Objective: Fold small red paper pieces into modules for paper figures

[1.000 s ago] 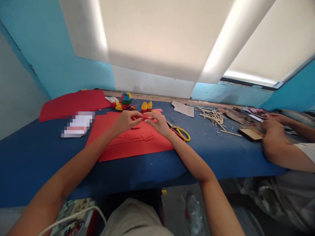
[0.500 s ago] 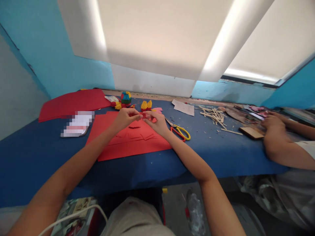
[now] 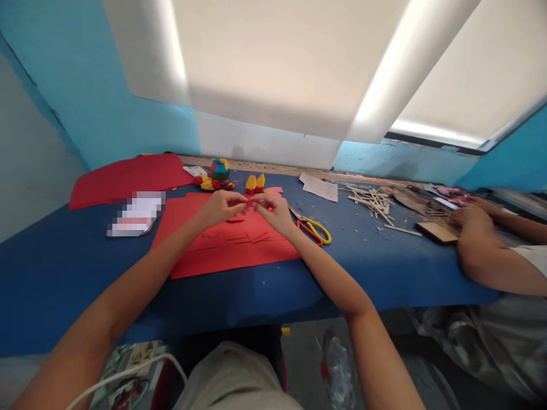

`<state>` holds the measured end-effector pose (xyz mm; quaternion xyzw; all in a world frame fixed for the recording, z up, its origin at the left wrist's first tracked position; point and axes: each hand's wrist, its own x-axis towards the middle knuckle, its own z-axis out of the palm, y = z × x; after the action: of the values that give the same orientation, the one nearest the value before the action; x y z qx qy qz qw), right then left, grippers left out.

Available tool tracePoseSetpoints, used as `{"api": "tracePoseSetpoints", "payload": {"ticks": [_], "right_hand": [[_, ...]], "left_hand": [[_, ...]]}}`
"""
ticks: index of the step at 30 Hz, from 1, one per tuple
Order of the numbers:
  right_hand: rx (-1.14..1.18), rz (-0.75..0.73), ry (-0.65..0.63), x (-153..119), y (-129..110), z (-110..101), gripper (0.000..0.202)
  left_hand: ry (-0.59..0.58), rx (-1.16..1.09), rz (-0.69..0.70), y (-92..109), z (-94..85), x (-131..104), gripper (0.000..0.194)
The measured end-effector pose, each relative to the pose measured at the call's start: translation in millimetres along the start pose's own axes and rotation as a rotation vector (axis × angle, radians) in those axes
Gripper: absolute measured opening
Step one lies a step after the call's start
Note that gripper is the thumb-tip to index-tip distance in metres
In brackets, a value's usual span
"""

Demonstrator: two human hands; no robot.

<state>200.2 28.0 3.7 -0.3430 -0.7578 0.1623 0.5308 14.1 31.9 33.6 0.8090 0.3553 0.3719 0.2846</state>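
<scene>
Between my two hands is a small piece of red paper (image 3: 251,200), pinched at both sides above the table. My left hand (image 3: 222,208) closes its thumb and fingers on the left end, and my right hand (image 3: 274,211) grips the right end. Beneath them lie large red paper sheets (image 3: 192,269) with several small cut red pieces (image 3: 256,237) on top. A short dark red folded strip (image 3: 236,220) rests just below my left fingers. Scissors (image 3: 314,229) with red and yellow handles lie right of my right hand.
Folded-paper models (image 3: 219,173) and two yellow-red pieces (image 3: 255,183) stand behind my hands. A phone (image 3: 137,216) and more red sheets (image 3: 128,179) are at left. Thin sticks (image 3: 371,202), a paper sheet (image 3: 319,187) and a wooden block (image 3: 436,232) lie rightward, near another person's hands (image 3: 472,215).
The small red paper between my fingers has been turned and now shows as a thin strip spanning both hands. My hands stay in nearly the same place.
</scene>
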Motion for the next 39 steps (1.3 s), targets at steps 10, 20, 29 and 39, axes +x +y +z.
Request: {"api": "tracePoseSetpoints", "payload": {"ticks": [10, 20, 29, 39], "right_hand": [[-0.186, -0.081, -0.063, -2.9, -0.7, -0.6, 0.017], [-0.203, -0.276, -0.040, -1.6, -1.0, -7.0, 0.017], [-0.196, -0.364, -0.157, -0.2, 1.9, -14.4, 0.022], [-0.122, -0.223, -0.096, -0.1, -3.5, -7.1, 0.017]], "left_hand": [[-0.073, -0.016, -0.058, 2.2, 0.0, 0.8, 0.021], [-0.003, -0.172, -0.107, 3.0, 1.7, 0.8, 0.022], [0.026, -0.348, -0.186, 12.1, 0.5, 0.6, 0.018], [0.057, -0.133, -0.062, 5.0, 1.2, 0.7, 0.021]]}}
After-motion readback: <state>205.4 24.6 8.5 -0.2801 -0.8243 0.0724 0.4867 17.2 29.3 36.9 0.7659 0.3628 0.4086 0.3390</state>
